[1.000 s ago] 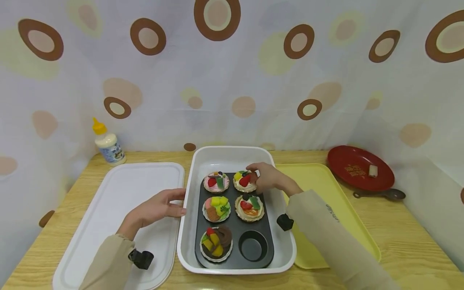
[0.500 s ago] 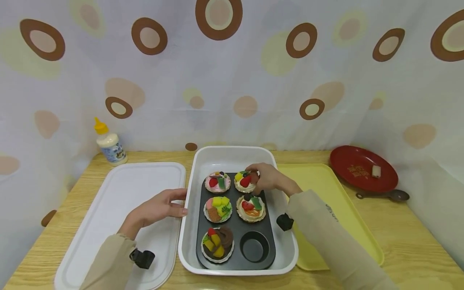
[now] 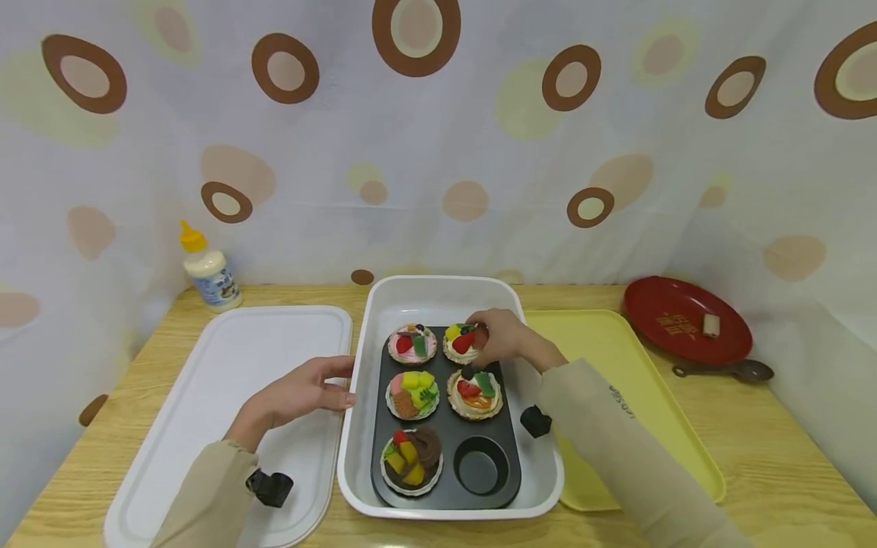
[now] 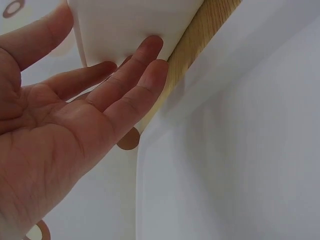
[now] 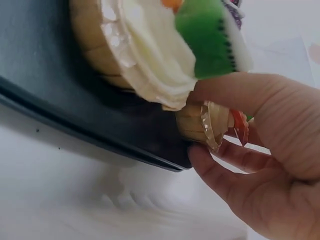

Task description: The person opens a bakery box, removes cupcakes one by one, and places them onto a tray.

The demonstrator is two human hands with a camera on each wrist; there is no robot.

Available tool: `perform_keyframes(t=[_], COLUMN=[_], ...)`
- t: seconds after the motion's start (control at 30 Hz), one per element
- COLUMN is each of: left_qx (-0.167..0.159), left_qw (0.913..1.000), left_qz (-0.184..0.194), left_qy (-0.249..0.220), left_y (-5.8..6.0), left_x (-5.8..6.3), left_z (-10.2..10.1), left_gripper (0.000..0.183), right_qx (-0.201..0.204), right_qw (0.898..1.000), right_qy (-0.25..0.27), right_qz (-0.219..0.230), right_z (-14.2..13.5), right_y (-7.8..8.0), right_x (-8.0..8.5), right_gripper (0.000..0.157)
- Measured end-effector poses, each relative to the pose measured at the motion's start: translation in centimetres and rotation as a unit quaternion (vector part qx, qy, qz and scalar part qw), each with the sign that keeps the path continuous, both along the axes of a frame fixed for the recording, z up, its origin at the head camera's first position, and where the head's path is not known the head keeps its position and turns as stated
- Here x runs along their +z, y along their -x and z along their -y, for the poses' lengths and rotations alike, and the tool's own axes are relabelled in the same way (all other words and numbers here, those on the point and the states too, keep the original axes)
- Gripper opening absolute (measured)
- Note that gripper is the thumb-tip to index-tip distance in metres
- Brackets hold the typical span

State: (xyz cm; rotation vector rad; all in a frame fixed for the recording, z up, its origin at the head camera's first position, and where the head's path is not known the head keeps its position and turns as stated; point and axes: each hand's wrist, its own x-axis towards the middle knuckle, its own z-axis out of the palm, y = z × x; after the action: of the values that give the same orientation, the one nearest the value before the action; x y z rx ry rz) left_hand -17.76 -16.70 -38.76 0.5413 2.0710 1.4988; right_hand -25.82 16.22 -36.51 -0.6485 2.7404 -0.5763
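Note:
A dark muffin pan (image 3: pixel 447 491) lies in a deep white bin (image 3: pixel 438 291). Several cups hold toy fruit tarts; the front-right cup (image 3: pixel 481 466) is bare. With thumb and fingers about its edge, my right hand (image 3: pixel 508 339) grips the back-right tart (image 3: pixel 457 342), which has strawberry and yellow pieces on cream. In the right wrist view that tart (image 5: pixel 192 122) sits between the fingers, behind a nearer tart (image 5: pixel 95 40) with a green slice. My left hand (image 3: pixel 298 392) touches the bin's left wall, fingers loosely extended. Its fingertips meet the white wall (image 4: pixel 125 25) in the left wrist view.
To the left lies a white tray (image 3: pixel 253 373), to the right a yellow tray (image 3: pixel 596 342) partly under the right sleeve. A red plate (image 3: pixel 664 304) with a small beige piece (image 3: pixel 710 325), a dark spoon (image 3: pixel 743 369) and a yellow-capped bottle (image 3: pixel 214 278) stand farther back.
The right hand shifts very slightly at the back-right tart. The left hand stays against the bin, and the tarts keep their places. The whole view drifts a little.

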Motion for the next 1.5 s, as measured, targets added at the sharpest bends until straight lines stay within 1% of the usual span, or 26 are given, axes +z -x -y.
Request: perform_keyframes(t=[0.1, 0.23, 0.4, 0.63, 0.87, 1.03, 1.17, 1.23, 1.27, 1.4, 1.43, 1.47, 1.5], left_qx=[-0.005, -0.006, -0.006, -0.008, -0.025, -0.026, -0.026, -0.027, -0.026, -0.020, -0.018, -0.016, -0.016], left_qw=[1.0000, 0.9999, 1.0000, 0.9998, 0.9986, 0.9985, 0.9986, 0.9985, 0.9986, 0.9990, 0.9991, 0.9993, 0.9993], left_qz=[0.001, 0.002, 0.000, 0.003, 0.014, 0.017, 0.016, 0.012, 0.011, 0.010, 0.009, 0.009, 0.009], left_qy=[-0.007, -0.009, -0.008, -0.016, -0.045, -0.046, -0.043, -0.045, -0.045, -0.040, -0.037, -0.033, -0.031], left_y=[0.0, 0.0, 0.0, -0.1, -0.2, -0.1, -0.1, -0.1, -0.1, -0.1, -0.1, -0.1, -0.1], left_x=[-0.1, -0.3, -0.3, -0.3, -0.4, -0.4, -0.4, -0.4, -0.4, -0.3, -0.3, -0.3, -0.4], left_z=[0.0, 0.1, 0.1, 0.1, 0.0, 0.0, 0.1, 0.1, 0.1, 0.1, 0.2, 0.3, 0.4], left_gripper=[0.064, 0.064, 0.064, 0.064, 0.062, 0.062, 0.063, 0.064, 0.064, 0.064, 0.064, 0.064, 0.064], right_qx=[-0.009, -0.027, -0.048, -0.056, -0.070, -0.072, -0.082, -0.098, -0.104, -0.129, -0.130, -0.130, -0.130], right_qw=[1.000, 0.999, 0.999, 0.998, 0.997, 0.996, 0.995, 0.992, 0.989, 0.973, 0.970, 0.969, 0.968], right_qy=[-0.010, -0.006, -0.006, 0.012, 0.035, 0.044, 0.056, 0.078, 0.095, 0.165, 0.178, 0.181, 0.184], right_qz=[-0.012, -0.017, -0.014, -0.017, 0.005, 0.006, 0.016, 0.035, 0.048, 0.094, 0.103, 0.107, 0.109], right_z=[0.1, 0.2, 0.3, 0.0, -0.3, -0.4, -0.4, -0.6, -0.7, -0.9, -1.0, -1.0, -1.0], right_y=[-0.2, -0.2, 0.0, 0.2, -0.1, -0.1, -0.1, -0.1, 0.0, 0.0, 0.1, 0.1, 0.1], right_x=[0.0, -0.2, -0.3, -0.5, -0.5, -0.5, -0.5, -0.4, -0.3, 0.4, 0.5, 0.6, 0.7], right_gripper=[0.066, 0.062, 0.059, 0.053, 0.063, 0.058, 0.063, 0.066, 0.064, 0.062, 0.062, 0.063, 0.067])
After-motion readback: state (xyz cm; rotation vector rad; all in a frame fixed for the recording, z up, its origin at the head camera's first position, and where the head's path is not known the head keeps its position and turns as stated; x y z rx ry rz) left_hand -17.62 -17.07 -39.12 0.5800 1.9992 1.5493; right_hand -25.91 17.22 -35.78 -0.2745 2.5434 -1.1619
